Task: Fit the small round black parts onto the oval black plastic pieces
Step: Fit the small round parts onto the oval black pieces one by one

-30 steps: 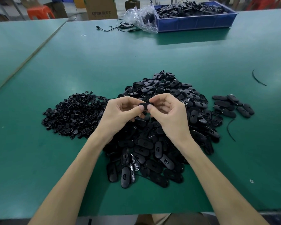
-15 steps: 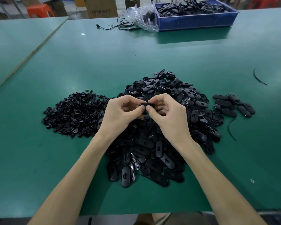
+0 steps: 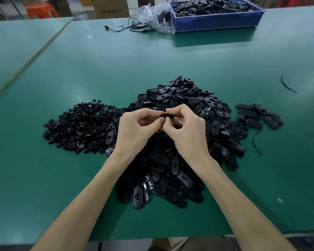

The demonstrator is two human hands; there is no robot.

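both bare forearms reach in from the near edge of the worktop [image 3: 188,60], converging. left hand [image 3: 136,129] and right hand [image 3: 187,133] meet at the fingertips, fingers curled, pinching a black piece [image 3: 164,115] between them.

My left hand [image 3: 136,131] and right hand [image 3: 187,131] meet over the table [image 3: 152,57], pinching one piece [image 3: 164,115] between them. The heap of oval pieces [image 3: 188,98] lies under and behind both hands. The heap of small round parts [image 3: 80,125] lies just left of my left hand. Right of my right hand, apart from the heap, is a smaller cluster of ovals [image 3: 257,115]. Far behind my hands stands a bin [image 3: 216,24], with a bag [image 3: 156,17] at its left end.
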